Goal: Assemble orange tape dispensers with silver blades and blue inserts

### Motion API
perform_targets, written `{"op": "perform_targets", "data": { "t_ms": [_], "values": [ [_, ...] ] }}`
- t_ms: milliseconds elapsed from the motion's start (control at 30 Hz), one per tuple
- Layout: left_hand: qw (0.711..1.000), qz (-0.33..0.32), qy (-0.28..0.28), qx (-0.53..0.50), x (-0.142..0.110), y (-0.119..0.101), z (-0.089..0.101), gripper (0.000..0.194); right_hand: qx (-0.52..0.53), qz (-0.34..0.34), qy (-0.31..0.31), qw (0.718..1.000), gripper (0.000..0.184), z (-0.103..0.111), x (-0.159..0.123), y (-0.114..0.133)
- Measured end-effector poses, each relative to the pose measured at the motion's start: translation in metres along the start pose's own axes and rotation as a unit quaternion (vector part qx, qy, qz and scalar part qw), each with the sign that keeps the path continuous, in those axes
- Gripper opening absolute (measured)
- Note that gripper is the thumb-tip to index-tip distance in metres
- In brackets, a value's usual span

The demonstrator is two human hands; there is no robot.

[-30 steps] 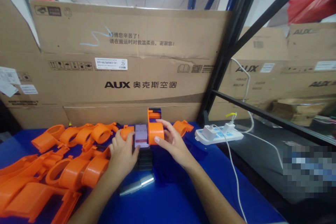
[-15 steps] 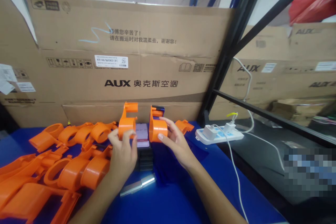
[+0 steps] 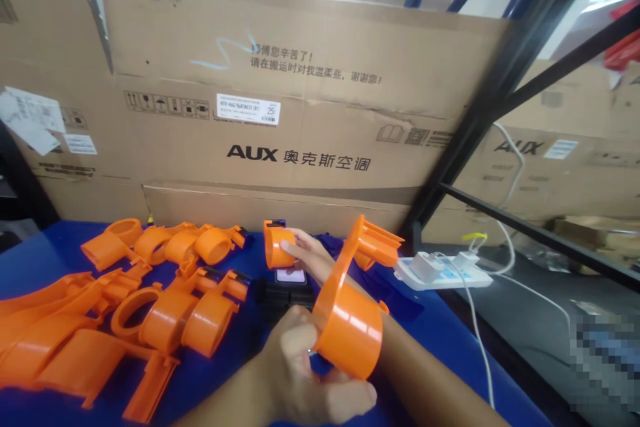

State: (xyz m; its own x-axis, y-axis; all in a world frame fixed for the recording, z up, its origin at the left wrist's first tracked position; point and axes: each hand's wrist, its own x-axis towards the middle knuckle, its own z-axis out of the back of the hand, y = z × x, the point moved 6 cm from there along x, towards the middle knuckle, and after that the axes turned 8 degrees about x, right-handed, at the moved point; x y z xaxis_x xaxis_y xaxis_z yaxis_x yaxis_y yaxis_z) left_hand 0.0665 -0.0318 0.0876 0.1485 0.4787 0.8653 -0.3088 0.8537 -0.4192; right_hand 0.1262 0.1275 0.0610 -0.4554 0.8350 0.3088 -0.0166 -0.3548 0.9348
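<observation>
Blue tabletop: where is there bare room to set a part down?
Blue tabletop shows bare between the right forearm, power strip and white cable; a smaller patch lies between the loose orange parts and left hand. It is crowded at left, among those parts, and centrally, around the right hand and black block.

1. Left hand (image 3: 300, 373) grips near orange ring part (image 3: 353, 330), ring low, arm up.
2. Right hand (image 3: 309, 252) holds second ring part (image 3: 278, 248), farther off, just beside phone (image 3: 291, 275).
3. More orange parts (image 3: 167, 320) left, blue table (image 3: 235, 343); power strip (image 3: 443, 273) right.
</observation>
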Motion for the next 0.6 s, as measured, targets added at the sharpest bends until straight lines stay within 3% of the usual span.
{"op": "perform_targets", "data": {
  "t_ms": [100, 200, 400, 600],
  "values": [
    [0.985, -0.13, -0.101, 0.057, -0.001, -0.009, 0.01, 0.014, 0.056, -0.125, -0.013, 0.991, 0.047, -0.019, 0.021, -0.014],
    [0.962, -0.195, -0.147, 0.121, -0.01, -0.007, 0.012, 0.03, 0.073, -0.169, -0.019, 0.983, 0.044, -0.035, 0.029, -0.019],
    [0.971, -0.159, -0.12, 0.135, -0.018, 0.005, 0.007, 0.039, 0.111, -0.221, -0.021, 0.969, 0.046, -0.047, 0.03, -0.037],
    [0.969, -0.147, -0.12, 0.157, -0.015, 0.006, 0.009, 0.044, 0.12, -0.215, -0.038, 0.969, 0.039, -0.03, 0.03, -0.05]
  ]
}}
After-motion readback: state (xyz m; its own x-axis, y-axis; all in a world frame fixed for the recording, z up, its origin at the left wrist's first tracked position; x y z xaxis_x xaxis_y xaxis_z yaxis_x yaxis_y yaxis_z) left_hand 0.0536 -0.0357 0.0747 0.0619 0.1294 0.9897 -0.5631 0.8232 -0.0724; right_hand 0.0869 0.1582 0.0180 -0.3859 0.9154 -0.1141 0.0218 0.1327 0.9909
